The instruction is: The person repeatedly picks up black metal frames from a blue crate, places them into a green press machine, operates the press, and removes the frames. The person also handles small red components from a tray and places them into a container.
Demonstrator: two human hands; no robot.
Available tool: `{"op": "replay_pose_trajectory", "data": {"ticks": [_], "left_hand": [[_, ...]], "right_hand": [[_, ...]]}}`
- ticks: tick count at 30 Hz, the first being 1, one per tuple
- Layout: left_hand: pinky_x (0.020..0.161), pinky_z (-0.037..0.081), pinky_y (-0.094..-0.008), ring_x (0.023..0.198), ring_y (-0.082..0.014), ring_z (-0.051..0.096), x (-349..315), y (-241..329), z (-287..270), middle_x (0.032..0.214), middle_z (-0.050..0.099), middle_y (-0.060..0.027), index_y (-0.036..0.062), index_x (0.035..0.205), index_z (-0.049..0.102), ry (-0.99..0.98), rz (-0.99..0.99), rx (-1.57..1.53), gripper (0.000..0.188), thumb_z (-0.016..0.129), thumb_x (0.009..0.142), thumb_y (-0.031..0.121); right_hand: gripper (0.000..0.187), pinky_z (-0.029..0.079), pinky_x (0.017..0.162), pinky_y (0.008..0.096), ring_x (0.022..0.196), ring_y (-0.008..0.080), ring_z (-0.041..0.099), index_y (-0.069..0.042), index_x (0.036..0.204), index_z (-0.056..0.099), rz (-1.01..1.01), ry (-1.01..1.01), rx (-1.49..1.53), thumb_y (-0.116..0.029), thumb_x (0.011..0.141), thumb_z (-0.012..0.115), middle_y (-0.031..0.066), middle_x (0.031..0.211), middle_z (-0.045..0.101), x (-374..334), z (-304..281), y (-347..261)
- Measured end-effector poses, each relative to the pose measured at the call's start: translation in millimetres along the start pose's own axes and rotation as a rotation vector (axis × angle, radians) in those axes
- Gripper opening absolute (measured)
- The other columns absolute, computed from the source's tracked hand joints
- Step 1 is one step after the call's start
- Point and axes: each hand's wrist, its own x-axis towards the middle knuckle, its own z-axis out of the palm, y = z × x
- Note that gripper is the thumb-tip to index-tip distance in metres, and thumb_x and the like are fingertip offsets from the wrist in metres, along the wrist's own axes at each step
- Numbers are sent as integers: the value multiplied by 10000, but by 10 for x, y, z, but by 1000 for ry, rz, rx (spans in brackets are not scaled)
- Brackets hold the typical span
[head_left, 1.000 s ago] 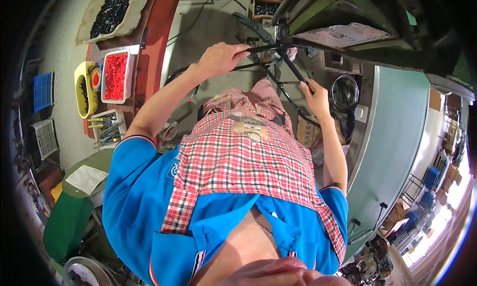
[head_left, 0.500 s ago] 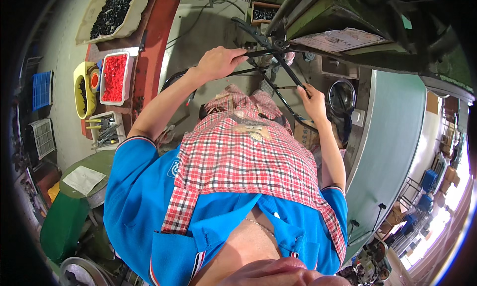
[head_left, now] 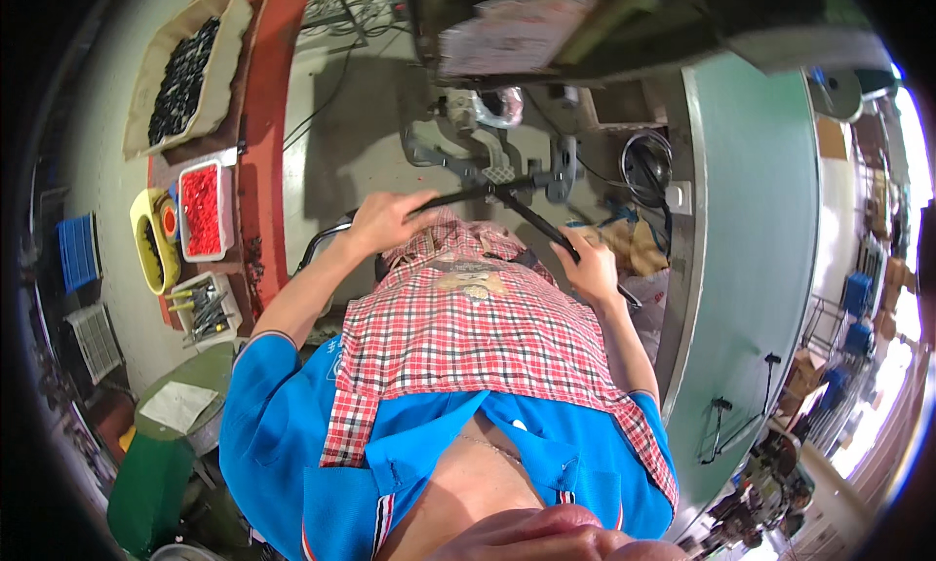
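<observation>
A black frame of crossed bars (head_left: 526, 213) spans the space in front of my plaid apron (head_left: 487, 337). My left hand (head_left: 383, 222) is closed around the end of its left bar. Further right, my right hand (head_left: 590, 266) grips the bar that slants down toward me. The bars cross between the two hands, and dark end pieces stick out at the far side. Finer joints of the frame are blurred. Behind it, the underside of a dark green machine (head_left: 624, 64) overhangs the floor.
At left, a red-edged bench (head_left: 263, 83) carries a large bin of black parts (head_left: 136, 113), a white tray of red pieces (head_left: 226, 210), a yellow container (head_left: 174, 269) and a tool tray (head_left: 232, 298). A green panel (head_left: 751, 220) stands at right. Cables (head_left: 336, 93) lie on the floor.
Both hands have drawn the frame toward my body, away from the machine. My left hand has come down and slightly left; my right hand has come nearer too. The view has shifted.
</observation>
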Motion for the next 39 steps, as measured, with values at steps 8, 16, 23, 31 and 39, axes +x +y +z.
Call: {"op": "replay_pose_trajectory", "data": {"ticks": [8, 16, 23, 31, 39], "left_hand": [[423, 399, -326, 451, -185, 498, 885, 1532, 466, 578, 474, -5, 181, 1157, 660, 238, 761, -19, 391, 731, 784, 275], [980, 393, -440, 1120, -235, 570, 3449, 3320, 466, 1180, 568, -101, 286, 1231, 626, 960, 773, 346, 468, 634, 785, 144], [893, 464, -418, 998, -296, 551, 1519, 2174, 890, 1125, 566, -83, 142, 1135, 651, 460, 752, 17, 333, 667, 803, 158], [839, 477, -407, 970, -316, 575, -1088, 363, 1163, 1052, 583, -98, 86, 1113, 639, 295, -372, -64, 298, 666, 825, 161], [731, 504, -403, 838, -349, 613, -2249, 97, 1176, 966, 606, -149, 41, 1105, 659, 400, -933, -259, 282, 646, 875, 204]], "right_hand": [[308, 450, 479, 346, 529, 243, 578, -22, 1051, 682, 12, 445, -544, -149, 782, 760, 80, 735, 632, -1874, -1568, 158], [349, 523, 636, 401, 790, 309, 672, -92, 1219, 640, 249, 955, -963, -237, 901, 646, 133, 981, 686, -1007, -2983, 1871], [349, 501, 879, 415, 1066, 321, 595, -152, 1176, 646, -84, 338, -214, -223, 833, 646, 105, 1121, 644, 819, -1018, 1372], [227, 504, 865, 425, 996, 373, 627, -24, 971, 692, -394, -57, -87, -140, 853, 536, 188, 1062, 660, 2785, 1434, 307], [247, 542, 785, 460, 962, 357, 666, -59, 1002, 686, -80, -200, -597, -241, 861, 596, 172, 1033, 684, 3622, 2191, 600]]}}
